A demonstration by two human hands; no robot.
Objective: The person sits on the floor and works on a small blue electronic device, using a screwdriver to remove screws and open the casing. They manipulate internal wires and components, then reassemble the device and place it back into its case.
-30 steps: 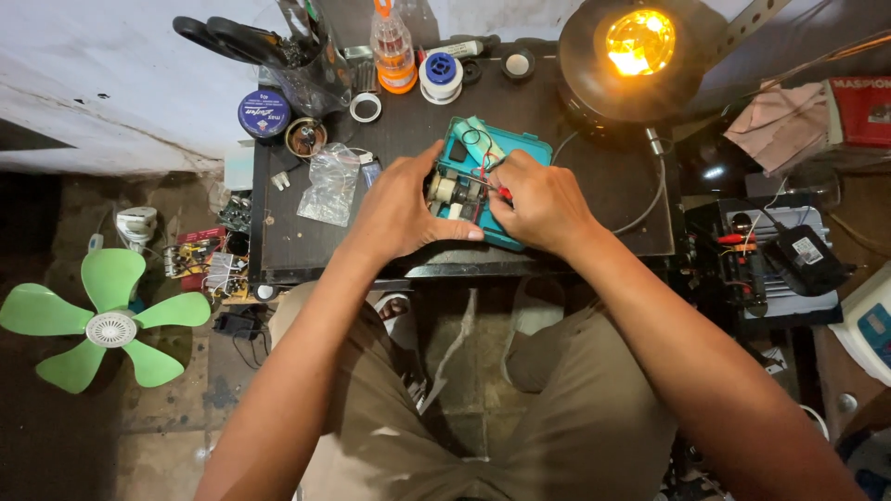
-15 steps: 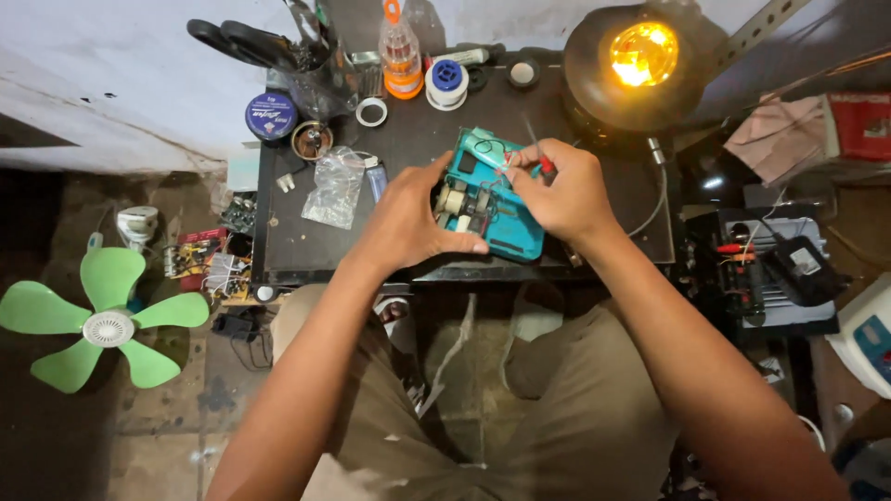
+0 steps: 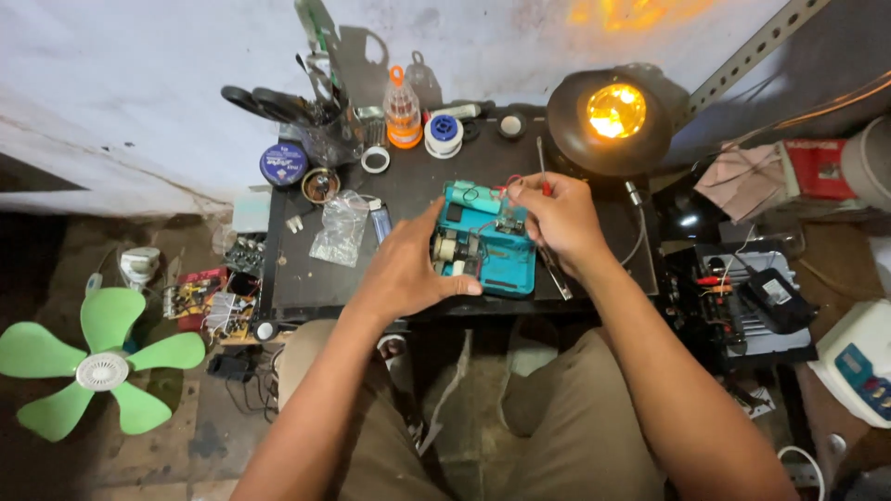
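An opened teal device (image 3: 487, 243) with a small motor, cylindrical cells and red wires inside lies on a small black work table (image 3: 306, 278). My left hand (image 3: 408, 269) grips its left side, thumb along the front edge. My right hand (image 3: 557, 218) rests over its upper right corner and pinches a thin screwdriver (image 3: 541, 162) with a red collar, its shaft pointing up toward the lamp. A slim metal tool (image 3: 557, 274) lies under my right wrist.
A lit round lamp (image 3: 614, 113) stands at the back right. A tool cup (image 3: 325, 125), orange-capped bottle (image 3: 402, 111), solder spool (image 3: 444, 134), blue tin (image 3: 283, 164) and plastic bag (image 3: 339, 227) crowd the back left. A green fan blade (image 3: 93, 366) lies on the floor.
My right hand moved from the device's middle up to its upper right corner, with the screwdriver now pointing upward. The left hand kept its hold on the device.
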